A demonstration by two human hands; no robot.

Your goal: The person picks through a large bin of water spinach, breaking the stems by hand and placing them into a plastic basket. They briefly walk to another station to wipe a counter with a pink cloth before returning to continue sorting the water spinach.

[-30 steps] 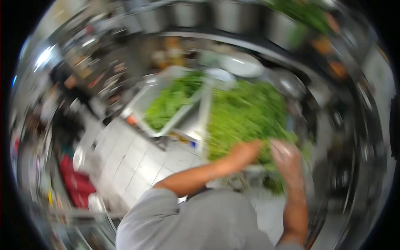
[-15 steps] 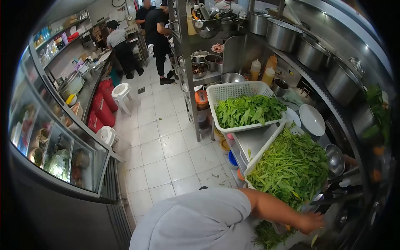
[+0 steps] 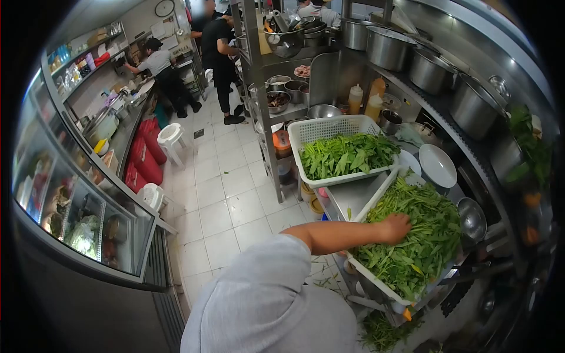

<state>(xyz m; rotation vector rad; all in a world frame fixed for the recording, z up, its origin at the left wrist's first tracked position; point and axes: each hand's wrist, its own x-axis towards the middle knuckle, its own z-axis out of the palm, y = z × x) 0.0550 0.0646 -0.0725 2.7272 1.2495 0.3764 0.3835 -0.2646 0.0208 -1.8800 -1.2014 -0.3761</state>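
Observation:
My left hand (image 3: pixel 395 228), at the end of a bare forearm and grey sleeve, is on the upper middle of a large heap of leafy greens (image 3: pixel 406 253). Its fingers are curled closed on the greens. The heap fills a white basket (image 3: pixel 376 285) standing on a metal surface. Behind it, a second white perforated basket (image 3: pixel 338 125) holds more greens (image 3: pixel 347 154), with their stems bunched together. My right hand is out of view.
Steel pots (image 3: pixel 432 70) line the right shelf. White plates (image 3: pixel 438 166) and a steel bowl (image 3: pixel 472 220) sit beside the baskets. A metal rack (image 3: pixel 260 100) stands ahead. A glass-fronted fridge (image 3: pixel 82 217) is at left. Several people are at the back.
My left hand has come up and left from beyond the heap's lower right edge onto the greens, and its fingers have closed. A person at the back now reaches towards the left wall.

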